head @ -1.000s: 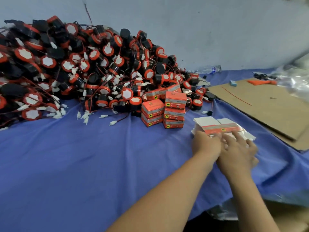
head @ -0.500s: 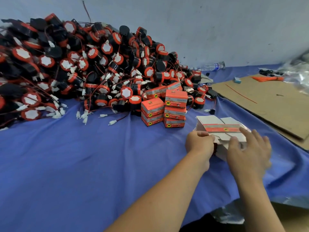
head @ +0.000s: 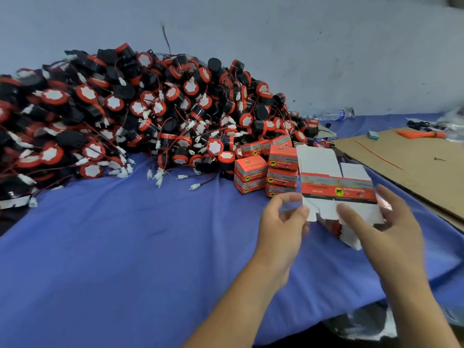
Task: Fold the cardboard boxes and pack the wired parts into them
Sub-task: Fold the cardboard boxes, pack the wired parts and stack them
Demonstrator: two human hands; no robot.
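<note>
Cardboard box [head: 336, 189], flat and unfolded, is now held in the air between 2 hands. It has been lifted off the stack of blanks [head: 349, 237] at its 6 o'clock, where it lay 1 second ago, so folding can likely begin. The left hand [head: 281, 227] curls narrowly, thumb and forefinger nipping the lower-left edge, though blur leaves that contact uncertain. The right hand [head: 391, 229] spreads wider, thumb pressed on the bottom flap's front and fingers behind the right edge. Finished boxes [head: 266, 172] stand at 10 o'clock, with the wired parts [head: 140, 116] heaped beyond on the blue cloth [head: 125, 247].
</note>
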